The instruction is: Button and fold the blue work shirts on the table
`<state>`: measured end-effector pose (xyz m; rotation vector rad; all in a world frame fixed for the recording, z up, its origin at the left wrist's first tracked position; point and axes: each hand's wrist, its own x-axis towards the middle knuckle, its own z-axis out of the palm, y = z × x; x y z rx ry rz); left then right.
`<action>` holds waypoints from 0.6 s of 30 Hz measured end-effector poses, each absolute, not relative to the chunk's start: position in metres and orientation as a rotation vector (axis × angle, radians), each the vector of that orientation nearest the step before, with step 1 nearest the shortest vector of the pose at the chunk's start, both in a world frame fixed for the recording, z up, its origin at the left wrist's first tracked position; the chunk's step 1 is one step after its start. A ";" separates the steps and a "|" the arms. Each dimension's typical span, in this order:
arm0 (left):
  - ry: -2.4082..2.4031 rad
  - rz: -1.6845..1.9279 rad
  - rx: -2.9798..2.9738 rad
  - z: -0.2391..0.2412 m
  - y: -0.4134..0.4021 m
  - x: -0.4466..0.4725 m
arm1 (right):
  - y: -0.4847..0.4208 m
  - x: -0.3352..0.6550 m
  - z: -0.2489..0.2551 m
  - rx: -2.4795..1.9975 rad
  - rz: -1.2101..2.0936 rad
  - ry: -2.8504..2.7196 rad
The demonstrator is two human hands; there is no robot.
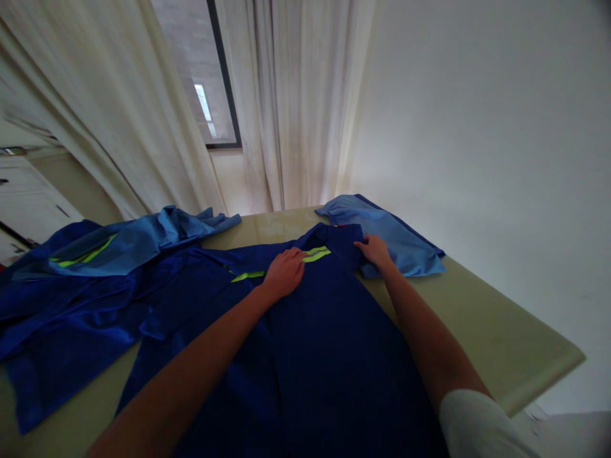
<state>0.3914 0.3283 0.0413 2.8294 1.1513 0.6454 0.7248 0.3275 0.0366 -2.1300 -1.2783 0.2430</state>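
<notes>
A dark navy work jacket (329, 331) with yellow-green reflective stripes lies spread across the table in front of me. My left hand (285, 272) rests on its upper part beside a stripe, fingers laid over the cloth and no fold visibly gripped. At the far right end of the jacket, my right hand (375, 251) pinches the edge of a short blue flap, perhaps a sleeve end, between thumb and fingers. Just beyond that hand is a light blue piece of clothing (396, 245) with a navy edge, partly covered by the jacket.
More blue garments (119, 248), navy and light blue with green stripes, are heaped on the left. The pale yellowish table (496, 324) ends at a rounded right corner near a white wall (482, 127). Long cream curtains (305, 95) hang behind it, around a dark-framed window (200, 70).
</notes>
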 end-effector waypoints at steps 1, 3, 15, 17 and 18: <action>1.075 0.632 2.800 0.039 0.322 0.415 | 0.331 0.727 0.035 -2.077 0.225 -1.272; 0.970 0.570 2.786 0.030 0.311 0.451 | 0.338 0.733 0.034 -1.990 0.178 -1.226; 0.978 0.417 2.817 0.022 0.311 0.475 | 0.345 0.751 0.000 -1.634 0.465 -0.931; 1.221 0.667 2.741 0.030 0.325 0.482 | 0.342 0.749 0.002 -1.577 0.544 -0.942; 1.374 0.782 2.668 0.032 0.332 0.485 | 0.341 0.748 0.003 -1.556 0.571 -0.944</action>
